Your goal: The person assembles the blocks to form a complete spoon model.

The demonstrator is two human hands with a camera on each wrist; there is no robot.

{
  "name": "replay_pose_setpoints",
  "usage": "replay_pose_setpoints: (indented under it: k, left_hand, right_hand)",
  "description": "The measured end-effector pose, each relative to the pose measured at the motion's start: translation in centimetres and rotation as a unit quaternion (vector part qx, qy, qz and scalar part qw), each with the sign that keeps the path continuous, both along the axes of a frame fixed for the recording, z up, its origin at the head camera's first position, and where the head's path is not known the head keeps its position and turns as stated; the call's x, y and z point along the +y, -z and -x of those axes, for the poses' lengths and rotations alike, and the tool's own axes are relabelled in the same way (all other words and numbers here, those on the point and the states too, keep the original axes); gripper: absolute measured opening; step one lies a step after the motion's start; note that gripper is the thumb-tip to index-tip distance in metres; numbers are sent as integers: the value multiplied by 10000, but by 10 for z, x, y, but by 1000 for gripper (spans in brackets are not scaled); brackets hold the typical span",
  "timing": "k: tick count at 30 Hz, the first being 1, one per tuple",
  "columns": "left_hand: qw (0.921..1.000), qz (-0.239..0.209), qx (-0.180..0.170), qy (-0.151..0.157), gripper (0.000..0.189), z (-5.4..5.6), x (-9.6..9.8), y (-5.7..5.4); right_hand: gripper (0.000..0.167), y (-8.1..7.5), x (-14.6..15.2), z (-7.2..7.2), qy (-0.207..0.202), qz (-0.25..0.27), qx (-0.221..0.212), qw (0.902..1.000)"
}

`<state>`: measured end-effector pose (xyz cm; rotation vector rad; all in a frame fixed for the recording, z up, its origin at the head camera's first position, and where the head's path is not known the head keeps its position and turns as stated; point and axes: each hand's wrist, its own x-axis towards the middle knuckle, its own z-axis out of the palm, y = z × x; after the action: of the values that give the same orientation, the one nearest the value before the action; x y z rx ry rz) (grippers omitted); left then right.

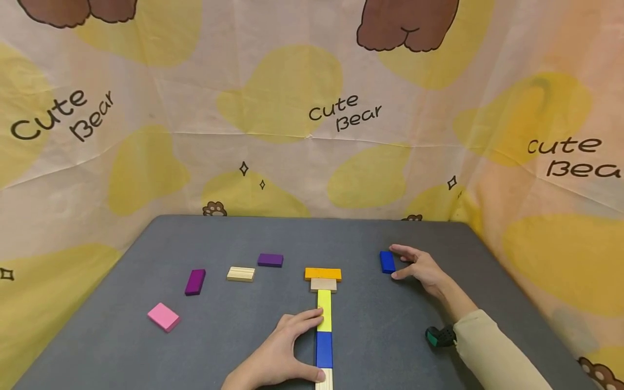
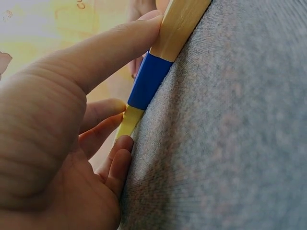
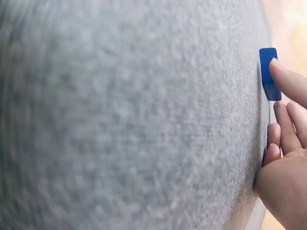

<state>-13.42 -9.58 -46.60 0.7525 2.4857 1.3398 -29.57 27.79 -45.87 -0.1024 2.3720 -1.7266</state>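
Observation:
In the head view a line of blocks lies end to end: an orange block [image 1: 323, 274] and a beige block [image 1: 324, 285] crosswise at the far end, then a yellow block [image 1: 325, 322], a blue block [image 1: 324, 349] and a pale wooden block [image 1: 328, 382]. My left hand [image 1: 279, 351] rests along the line's left side, thumb at the wooden block and fingertips at the yellow one. A separate blue block [image 1: 387, 262] lies at the back right. Around its right side my right hand [image 1: 423, 272] spreads thumb and fingers, their tips right at its corners.
To the left on the grey table [image 1: 234, 238] lie a pink block [image 1: 163, 317], a magenta block [image 1: 195, 282], a ridged wooden block [image 1: 241, 274] and a purple block [image 1: 270, 260]. A printed curtain [image 1: 273, 108] surrounds the table's back and sides.

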Motion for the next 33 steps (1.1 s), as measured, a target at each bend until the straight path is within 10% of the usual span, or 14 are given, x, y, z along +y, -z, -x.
replay_pose_setpoints:
  k: [33]
  left_hand:
    - [9997, -1, -239, 78, 88, 2, 1, -3]
  right_hand:
    - [75, 2, -5, 1, 472, -51, 22, 9989]
